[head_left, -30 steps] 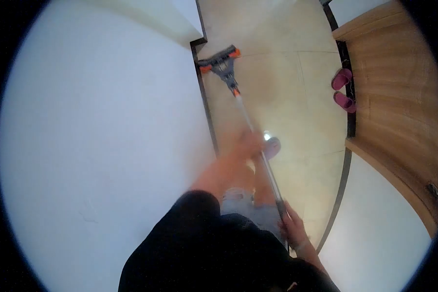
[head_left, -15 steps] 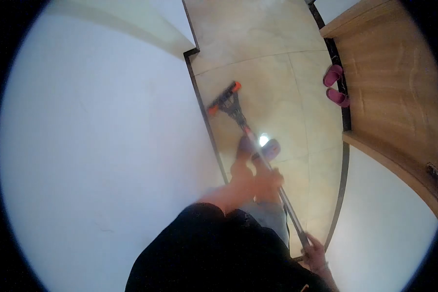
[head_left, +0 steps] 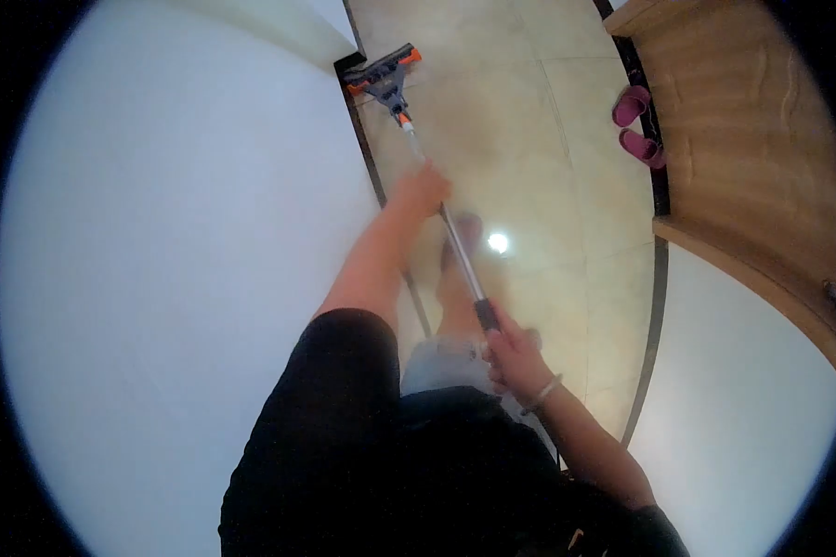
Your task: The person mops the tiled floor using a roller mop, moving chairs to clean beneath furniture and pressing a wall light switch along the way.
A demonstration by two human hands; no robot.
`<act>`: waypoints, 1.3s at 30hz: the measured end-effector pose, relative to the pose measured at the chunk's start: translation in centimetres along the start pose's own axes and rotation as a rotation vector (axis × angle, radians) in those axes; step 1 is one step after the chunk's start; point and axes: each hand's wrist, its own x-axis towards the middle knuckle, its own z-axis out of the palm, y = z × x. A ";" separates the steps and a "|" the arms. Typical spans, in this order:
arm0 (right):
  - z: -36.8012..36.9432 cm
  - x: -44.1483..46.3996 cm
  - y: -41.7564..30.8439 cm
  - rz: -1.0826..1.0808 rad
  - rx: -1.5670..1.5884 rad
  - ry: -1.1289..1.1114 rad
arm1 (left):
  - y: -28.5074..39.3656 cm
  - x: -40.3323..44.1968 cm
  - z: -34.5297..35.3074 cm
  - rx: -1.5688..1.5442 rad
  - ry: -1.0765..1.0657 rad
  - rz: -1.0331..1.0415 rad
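Note:
A mop (head_left: 463, 260) with a metal pole and a grey and orange head runs from my body up to the left wall's base. Its head (head_left: 384, 77) lies on the floor against the dark skirting, near the wall corner. My left hand (head_left: 424, 189) is wrapped round the pole below the head. Lower down, my right hand (head_left: 515, 357), with a bracelet at the wrist, grips the dark handle end. One of my feet (head_left: 467, 229) shows beside the pole, in a dark shoe.
Pink slippers (head_left: 637, 130) stand by the wooden door (head_left: 734, 121) on the right. A white wall (head_left: 186, 278) rises close on the left, and another white wall (head_left: 724, 390) is at the lower right. The tiled floor (head_left: 539, 158) runs between them.
The mop was pulled back toward my feet, then has been pushed forward again to the wall corner. Both hands have moved forward with it, still gripping. The slippers appear slightly higher in view.

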 end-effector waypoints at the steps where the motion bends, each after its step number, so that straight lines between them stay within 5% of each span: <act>1: -1.6 -1.6 0.8 0.049 0.001 -0.015 | 2.7 -0.7 0.8 -0.044 0.000 -0.036; 2: -3.0 -2.5 2.3 0.037 0.002 -0.016 | 5.1 -1.4 1.2 -0.086 -0.001 -0.058; 4: -7.1 -5.3 9.6 0.076 -0.028 -0.020 | 10.5 -2.3 6.9 -0.093 -0.041 0.230; 8: -14.4 -13.7 16.5 0.141 -0.171 0.018 | 22.6 -4.2 18.8 -0.183 0.141 0.149; 11: -19.4 -19.5 25.0 0.245 -0.125 -0.030 | 32.7 -11.1 23.8 -0.301 0.367 0.282; 13: -21.0 -23.4 27.1 0.255 -0.156 -0.044 | 39.1 -13.5 19.8 -0.413 -0.028 0.186; 22: -28.7 -41.5 37.1 0.406 -0.386 0.113 | 66.5 -22.2 29.6 -0.456 -0.028 0.335; 25: -31.5 -47.8 40.0 0.526 -0.128 0.250 | 73.4 -23.6 27.9 -0.432 -0.085 0.495; 26: -32.1 -49.6 40.2 0.494 0.081 0.333 | 74.9 -22.7 27.2 -0.651 -0.273 0.635; 28: -32.5 -51.6 42.1 0.440 0.300 0.424 | 75.7 -22.0 25.7 -0.853 -0.465 0.783; 30: -32.4 -50.9 45.6 -0.040 -0.156 0.271 | 74.6 -22.2 25.2 -0.679 -0.406 0.741; 32: -29.8 -48.6 43.9 -0.080 -0.030 0.344 | 71.3 -21.3 23.3 -0.615 -0.313 0.720; 34: -29.0 -44.1 42.1 0.146 0.051 0.392 | 67.0 -17.2 21.4 -0.412 -0.375 0.613; 39: -26.6 -26.3 32.8 -0.058 0.050 0.351 | 47.1 -6.6 15.6 -0.217 0.152 0.261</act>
